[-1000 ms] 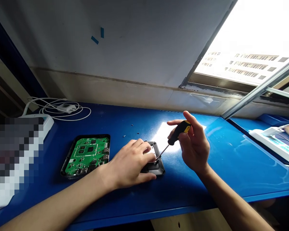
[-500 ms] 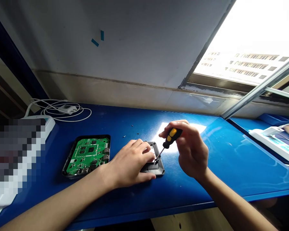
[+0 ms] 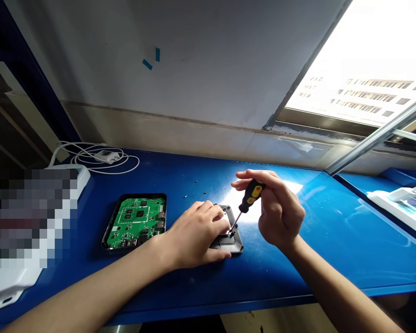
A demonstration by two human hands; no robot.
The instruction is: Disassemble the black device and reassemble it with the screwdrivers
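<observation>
My right hand (image 3: 280, 208) grips a screwdriver (image 3: 253, 195) with a black and yellow handle, tilted so its tip meets a black plastic cover (image 3: 236, 245). Over the cover's left part lies my left hand (image 3: 197, 233), fingers and thumb curled about its edges, pressing it on the table. A small light-coloured part on the cover shows partly beside my fingertips; the rest is hidden beneath them. To the left, a black case half (image 3: 106, 243) holds a green circuit board (image 3: 131, 216) with ports along its right and front sides.
Several tiny screws (image 3: 196, 181) lie behind my left hand on the blue table (image 3: 256, 282). A coiled white cable with a plug adapter (image 3: 107, 156) sits at the back left. White power strips (image 3: 398, 208) stand at the right, and a white-edged blurred object at the left.
The handle of the screwdriver has turned in my right hand, and its fingers have shifted. My left hand stays on the cover. The whole view has shifted slightly.
</observation>
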